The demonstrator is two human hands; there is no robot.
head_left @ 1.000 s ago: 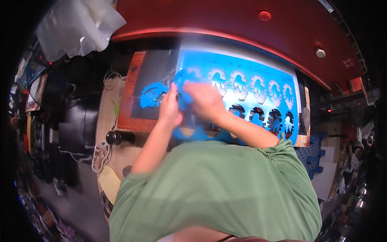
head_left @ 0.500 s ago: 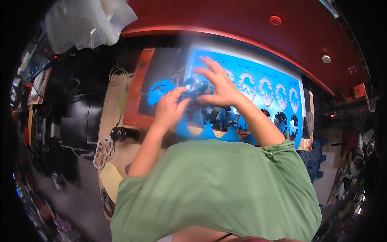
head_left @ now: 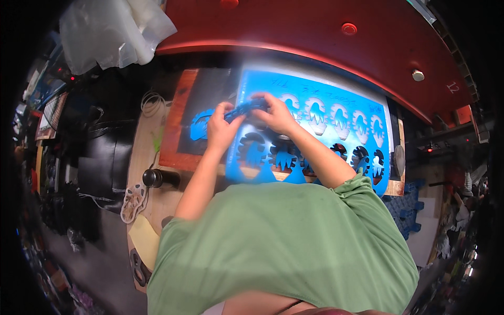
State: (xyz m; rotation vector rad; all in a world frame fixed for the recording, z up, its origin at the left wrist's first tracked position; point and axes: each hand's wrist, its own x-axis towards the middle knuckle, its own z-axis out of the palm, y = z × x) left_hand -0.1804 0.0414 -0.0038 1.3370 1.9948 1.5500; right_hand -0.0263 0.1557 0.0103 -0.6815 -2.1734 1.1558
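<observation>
Head view: left hand and right hand together gripped one blue piece.
The right fingers, spread a moment earlier, had closed on it, making the grasp two-handed, over the left edge of one blue sheet. At least five toothed openings showed in its upper row; one or more blue cut-outs lay leftward.

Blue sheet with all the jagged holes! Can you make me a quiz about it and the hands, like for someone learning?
1. What is between the left hand and right hand?
A) a yellow sheet
B) a blue cut-out piece
C) a plastic bag

2. True or false: another blue piece lies to the left of the left hand.

3. Fill in: the panel beyond the blue sheet is coloured ____.

Key: 1. B; 2. True; 3. red
</observation>
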